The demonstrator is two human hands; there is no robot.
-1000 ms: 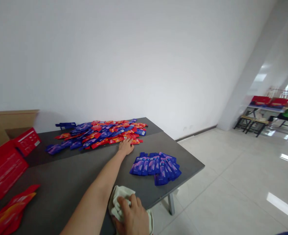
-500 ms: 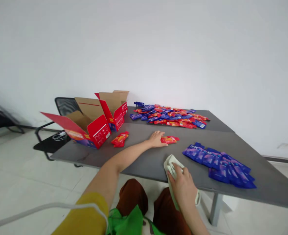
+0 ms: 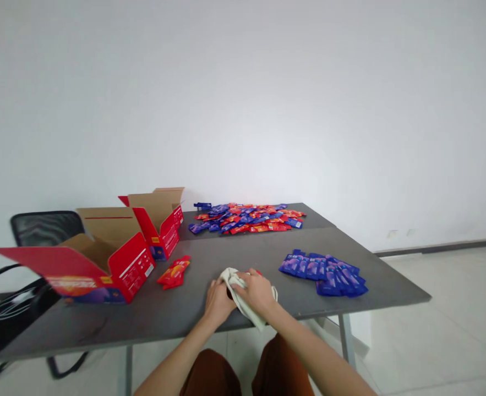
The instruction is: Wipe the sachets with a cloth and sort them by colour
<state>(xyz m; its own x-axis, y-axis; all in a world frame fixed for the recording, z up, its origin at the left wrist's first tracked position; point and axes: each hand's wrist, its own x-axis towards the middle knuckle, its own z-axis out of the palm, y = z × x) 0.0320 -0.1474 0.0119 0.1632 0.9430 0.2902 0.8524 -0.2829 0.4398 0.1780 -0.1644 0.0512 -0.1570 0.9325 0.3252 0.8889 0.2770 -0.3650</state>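
Note:
My right hand (image 3: 256, 292) is closed on a pale, crumpled cloth (image 3: 251, 314) and presses it toward the tabletop near the front edge. Close beside it, my left hand (image 3: 218, 301) has its fingers curled in against the cloth; what they grip, if anything, is hidden. A sliver of a red packet (image 3: 260, 272) peeks out behind my right fingers, the rest covered. To the left lie a few red-orange packets (image 3: 175, 273), overlapping. Several blue packets (image 3: 323, 272) lie fanned out to the right of my hands.
Two open red cartons (image 3: 133, 264) with raised flaps stand at the left of the grey table (image 3: 234, 247). A mixed heap of red and blue packets (image 3: 249, 218) lies at the back by the wall. A black chair (image 3: 47, 228) stands beyond the left edge.
My right hand has brought the cloth up onto the red packet, beside my left hand. Most of that packet is now covered. The whole view has shifted, with the table lower and further left.

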